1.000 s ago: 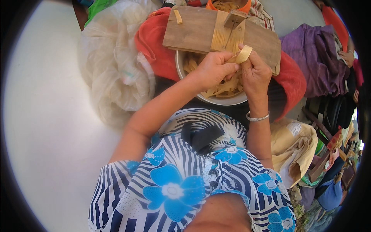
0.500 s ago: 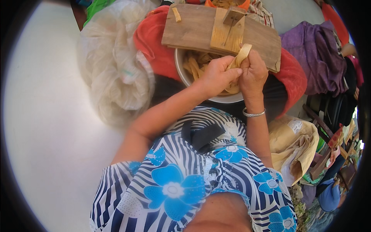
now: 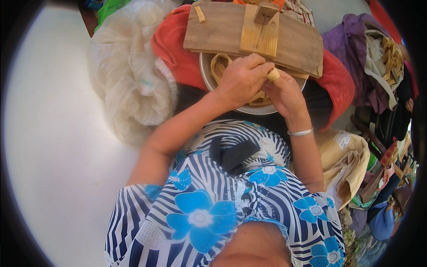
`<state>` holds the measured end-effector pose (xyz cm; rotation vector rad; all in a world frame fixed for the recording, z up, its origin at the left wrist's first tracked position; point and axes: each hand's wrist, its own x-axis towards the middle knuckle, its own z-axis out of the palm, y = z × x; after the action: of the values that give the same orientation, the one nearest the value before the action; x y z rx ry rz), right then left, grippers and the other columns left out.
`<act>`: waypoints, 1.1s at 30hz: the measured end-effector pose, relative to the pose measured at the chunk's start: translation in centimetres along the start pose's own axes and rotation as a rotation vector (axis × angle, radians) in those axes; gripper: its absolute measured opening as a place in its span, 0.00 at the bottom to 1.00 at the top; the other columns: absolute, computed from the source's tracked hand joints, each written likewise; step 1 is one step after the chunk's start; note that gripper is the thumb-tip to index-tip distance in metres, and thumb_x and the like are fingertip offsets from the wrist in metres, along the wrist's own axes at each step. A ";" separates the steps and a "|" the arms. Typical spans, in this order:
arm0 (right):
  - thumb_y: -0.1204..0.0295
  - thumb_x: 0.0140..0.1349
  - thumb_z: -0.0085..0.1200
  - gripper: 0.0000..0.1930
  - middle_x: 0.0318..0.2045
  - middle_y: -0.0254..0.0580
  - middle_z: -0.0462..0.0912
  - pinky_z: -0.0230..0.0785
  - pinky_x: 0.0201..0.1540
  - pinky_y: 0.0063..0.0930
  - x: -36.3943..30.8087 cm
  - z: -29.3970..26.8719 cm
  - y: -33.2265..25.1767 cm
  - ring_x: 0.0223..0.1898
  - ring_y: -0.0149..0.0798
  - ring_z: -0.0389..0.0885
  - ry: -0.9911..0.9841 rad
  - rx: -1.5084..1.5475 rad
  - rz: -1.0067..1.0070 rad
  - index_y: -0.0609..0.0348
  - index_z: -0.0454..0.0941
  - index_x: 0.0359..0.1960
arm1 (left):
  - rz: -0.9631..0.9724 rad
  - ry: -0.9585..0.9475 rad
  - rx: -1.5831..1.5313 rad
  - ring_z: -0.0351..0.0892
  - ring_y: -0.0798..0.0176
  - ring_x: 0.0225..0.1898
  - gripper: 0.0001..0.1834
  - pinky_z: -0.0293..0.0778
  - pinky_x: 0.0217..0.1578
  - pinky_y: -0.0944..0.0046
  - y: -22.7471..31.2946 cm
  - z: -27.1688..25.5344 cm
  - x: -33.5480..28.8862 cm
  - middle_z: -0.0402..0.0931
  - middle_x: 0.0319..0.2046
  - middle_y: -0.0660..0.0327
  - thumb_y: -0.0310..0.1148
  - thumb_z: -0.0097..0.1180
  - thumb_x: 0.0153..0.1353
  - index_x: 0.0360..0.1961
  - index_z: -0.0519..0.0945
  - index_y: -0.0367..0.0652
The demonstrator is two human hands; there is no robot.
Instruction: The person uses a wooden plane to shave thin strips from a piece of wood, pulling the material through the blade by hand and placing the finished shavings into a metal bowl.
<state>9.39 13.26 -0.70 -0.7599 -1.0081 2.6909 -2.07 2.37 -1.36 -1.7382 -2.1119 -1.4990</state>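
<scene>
Both hands meet over a pale metal bowl (image 3: 255, 111) in my lap. A flat, pale yellow strip (image 3: 273, 74) is coiled small between them. My left hand (image 3: 242, 82) is closed, its thumb and fingers pinching at the coil. My right hand (image 3: 287, 95) holds the strip's coil on its thumb side, fingers curled. More tan strips (image 3: 218, 66) lie loosely in the bowl, partly hidden by my hands. Across the bowl's far side rests a brown wooden board (image 3: 213, 33). A lighter wood piece (image 3: 255, 42) on it carries a small upright block (image 3: 267, 13).
A short strip piece (image 3: 199, 14) lies on the board. Red cloth (image 3: 175, 58) covers my knees. To the left bulges a translucent plastic bag (image 3: 133, 75). At right stand a purple sack (image 3: 351, 53) with tan strips (image 3: 392, 60) inside and a brown paper bag (image 3: 342, 160).
The strip's upright loop has become a small coil between my fingers. My left hand has turned over and shifted slightly left. The purple sack's mouth now gapes, showing strips inside.
</scene>
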 end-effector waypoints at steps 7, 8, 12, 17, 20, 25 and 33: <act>0.82 0.58 0.47 0.12 0.48 0.39 0.77 0.69 0.44 0.21 1.4 -0.9 0.9 0.45 0.31 0.75 0.135 -0.372 -0.338 0.68 0.78 0.43 | -0.352 -0.281 -0.022 0.79 0.46 0.34 0.17 0.72 0.35 0.50 2.7 -1.6 2.2 0.79 0.31 0.51 0.40 0.55 0.57 0.44 0.75 0.42; 0.83 0.57 0.46 0.11 0.50 0.41 0.76 0.69 0.45 0.21 1.6 -1.3 0.7 0.46 0.32 0.75 0.152 -0.496 -0.434 0.69 0.78 0.41 | -0.383 -0.327 0.008 0.79 0.46 0.34 0.17 0.72 0.36 0.49 2.7 -1.7 2.8 0.80 0.30 0.50 0.42 0.54 0.57 0.43 0.76 0.42; 0.84 0.55 0.48 0.07 0.53 0.46 0.72 0.67 0.48 0.22 0.9 -1.4 -0.2 0.47 0.36 0.74 0.195 -1.020 -0.680 0.70 0.77 0.34 | -0.469 -0.484 0.098 0.79 0.45 0.33 0.16 0.72 0.34 0.51 2.0 -1.1 3.8 0.79 0.27 0.51 0.43 0.51 0.59 0.37 0.77 0.41; 0.83 0.55 0.52 0.02 0.51 0.46 0.73 0.65 0.51 0.24 0.1 0.1 0.0 0.48 0.36 0.73 0.252 -1.005 -0.743 0.69 0.76 0.30 | -0.626 -0.379 -0.074 0.78 0.46 0.30 0.16 0.72 0.32 0.53 -0.2 0.4 2.5 0.78 0.25 0.48 0.41 0.48 0.60 0.32 0.78 0.38; 0.81 0.56 0.53 0.02 0.52 0.44 0.73 0.65 0.52 0.24 0.4 0.1 0.0 0.49 0.34 0.73 0.295 -0.799 -0.733 0.68 0.78 0.28 | -0.851 -0.248 -0.517 0.78 0.47 0.29 0.13 0.72 0.32 0.56 -0.7 0.7 0.9 0.78 0.25 0.49 0.37 0.50 0.60 0.31 0.77 0.37; 0.77 0.63 0.53 0.08 0.53 0.37 0.71 0.66 0.53 0.24 1.3 -4.1 -0.5 0.50 0.30 0.72 0.312 -0.495 -0.626 0.63 0.78 0.42 | -0.790 -0.216 -0.544 0.76 0.49 0.27 0.07 0.71 0.30 0.60 -0.5 -2.6 -1.8 0.75 0.24 0.51 0.32 0.53 0.60 0.32 0.76 0.38; 0.70 0.61 0.57 0.27 0.55 0.39 0.73 0.65 0.56 0.27 -0.4 -1.8 -4.3 0.52 0.34 0.72 0.026 -0.867 -0.268 0.63 0.65 0.62 | -0.668 -0.229 -0.485 0.73 0.70 0.26 0.08 0.69 0.29 0.70 -0.5 -4.4 0.3 0.76 0.25 0.64 0.33 0.53 0.64 0.34 0.77 0.39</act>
<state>10.61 17.45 1.13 -0.6889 -2.1204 1.9475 -4.88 -0.30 0.88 -1.4163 -2.8229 -2.2188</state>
